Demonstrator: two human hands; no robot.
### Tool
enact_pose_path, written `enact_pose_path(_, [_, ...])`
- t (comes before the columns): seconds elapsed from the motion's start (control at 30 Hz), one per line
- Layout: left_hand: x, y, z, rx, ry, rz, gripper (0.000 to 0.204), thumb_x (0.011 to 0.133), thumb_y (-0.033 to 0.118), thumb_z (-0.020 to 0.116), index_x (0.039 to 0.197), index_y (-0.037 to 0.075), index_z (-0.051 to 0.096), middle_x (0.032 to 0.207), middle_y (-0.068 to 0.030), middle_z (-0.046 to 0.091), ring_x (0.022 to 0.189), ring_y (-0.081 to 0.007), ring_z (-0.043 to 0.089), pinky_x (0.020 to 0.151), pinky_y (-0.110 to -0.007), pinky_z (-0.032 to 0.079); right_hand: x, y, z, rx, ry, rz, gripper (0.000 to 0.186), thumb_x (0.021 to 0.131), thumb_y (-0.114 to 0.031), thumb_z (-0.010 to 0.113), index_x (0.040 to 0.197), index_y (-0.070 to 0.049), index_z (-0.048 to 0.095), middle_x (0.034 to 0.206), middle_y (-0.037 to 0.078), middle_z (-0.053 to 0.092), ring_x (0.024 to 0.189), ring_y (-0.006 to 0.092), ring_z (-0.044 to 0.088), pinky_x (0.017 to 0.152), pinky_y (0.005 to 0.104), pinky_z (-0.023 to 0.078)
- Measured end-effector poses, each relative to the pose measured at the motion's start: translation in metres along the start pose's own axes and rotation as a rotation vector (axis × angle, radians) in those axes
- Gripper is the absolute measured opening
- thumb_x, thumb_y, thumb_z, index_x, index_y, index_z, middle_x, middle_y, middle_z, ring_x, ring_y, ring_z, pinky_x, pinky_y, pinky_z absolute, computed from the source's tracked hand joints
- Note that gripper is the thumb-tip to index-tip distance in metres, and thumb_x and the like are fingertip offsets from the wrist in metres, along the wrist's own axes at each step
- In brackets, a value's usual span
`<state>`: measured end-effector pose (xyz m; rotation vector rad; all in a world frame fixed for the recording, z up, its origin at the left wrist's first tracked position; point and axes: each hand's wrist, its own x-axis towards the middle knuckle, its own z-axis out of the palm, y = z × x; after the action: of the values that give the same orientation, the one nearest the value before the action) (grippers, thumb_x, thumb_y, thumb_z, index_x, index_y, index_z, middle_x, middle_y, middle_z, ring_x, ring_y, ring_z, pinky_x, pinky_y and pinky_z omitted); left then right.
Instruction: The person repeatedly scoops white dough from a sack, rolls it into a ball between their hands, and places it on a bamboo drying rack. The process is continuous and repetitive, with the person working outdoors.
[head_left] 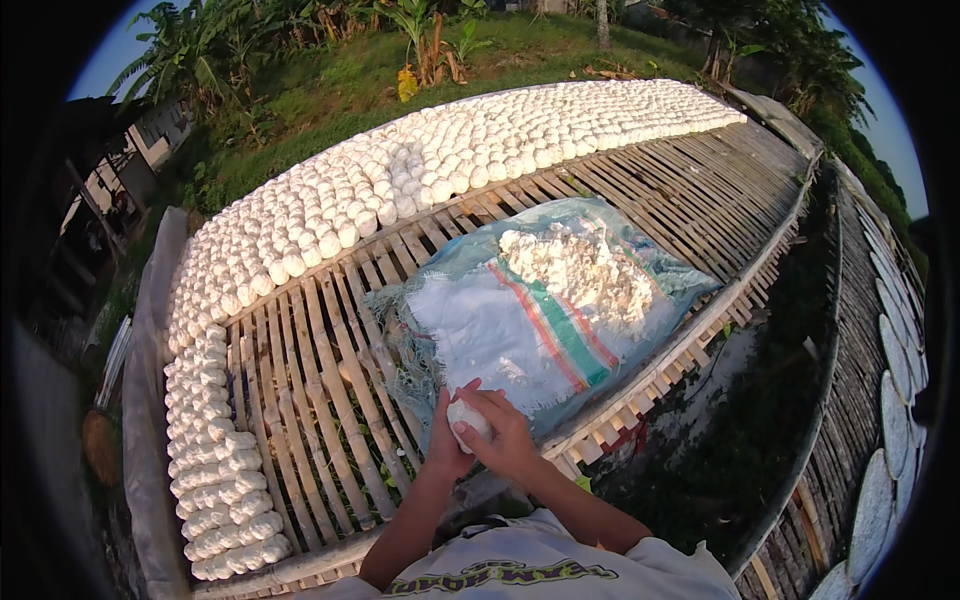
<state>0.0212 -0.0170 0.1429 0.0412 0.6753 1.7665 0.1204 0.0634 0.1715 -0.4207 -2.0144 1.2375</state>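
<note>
Between my two hands, close to the near edge of a slatted bamboo rack (325,400), is a white ball of dough-like stuff (468,420). My left hand (446,436) cups it from the left and below. My right hand (504,432) wraps over it from the right, fingers pressed against it. Just beyond my hands lies a woven plastic sack (465,325), white and blue with green and red stripes and frayed at its left end. A heap of crumbly white stuff (575,270) rests on the sack's far right part.
Rows of white balls (400,175) cover the rack's far side, and more rows (222,490) run down its left end. To the right, past a dark gap, a second rack (800,510) carries flat pale round sheets (872,510). Grass and banana plants (415,40) stand behind.
</note>
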Motion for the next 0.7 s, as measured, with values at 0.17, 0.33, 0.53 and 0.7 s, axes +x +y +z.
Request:
enact_pose_path(0.17, [0.012, -0.005, -0.009, 0.182, 0.177, 0.040, 0.073, 0.106, 0.072, 0.036, 0.144, 0.012, 0.054, 0.133, -0.0133, 0.066, 0.122, -0.0284, 0.066, 0.105, -0.044, 0.053, 0.006, 0.023, -0.002, 0.215, -0.157, 0.063, 0.046, 0.090, -0.016, 0.081, 0.133, -0.004, 0.068, 0.122, 0.018, 0.073, 0.110, 0.0253, 0.073, 0.092, 0.0361, 0.056])
enact_pose_path(0.33, [0.009, -0.024, -0.007, 0.121, 0.298, 0.118, 0.075, 0.105, 0.074, 0.036, 0.144, 0.012, 0.053, 0.142, -0.0153, 0.061, 0.128, -0.0323, 0.063, 0.112, -0.048, 0.049, -0.007, 0.026, 0.021, 0.235, 0.176, 0.302, 0.044, 0.092, -0.015, 0.079, 0.132, -0.002, 0.067, 0.120, 0.016, 0.073, 0.109, 0.0238, 0.072, 0.094, 0.0351, 0.055])
enact_pose_path(0.53, [-0.006, 0.000, -0.012, 0.107, 0.058, -0.180, 0.074, 0.104, 0.075, 0.038, 0.141, 0.012, 0.056, 0.133, -0.0100, 0.065, 0.124, -0.0251, 0.066, 0.106, -0.043, 0.053, -0.013, 0.016, 0.011, 0.352, 0.046, 0.054, 0.049, 0.094, -0.013, 0.076, 0.139, -0.001, 0.062, 0.131, 0.016, 0.067, 0.118, 0.0225, 0.066, 0.102, 0.0375, 0.051])
enact_pose_path(0.7, [0.016, -0.005, -0.019, 0.086, 0.111, -0.136, 0.076, 0.101, 0.079, 0.041, 0.138, 0.014, 0.057, 0.131, -0.0074, 0.065, 0.121, -0.0229, 0.066, 0.098, -0.043, 0.056, -0.003, 0.017, 0.010, 0.360, 0.064, 0.199, 0.038, 0.093, -0.010, 0.077, 0.129, -0.003, 0.067, 0.121, 0.011, 0.070, 0.111, 0.0186, 0.066, 0.099, 0.0339, 0.052])
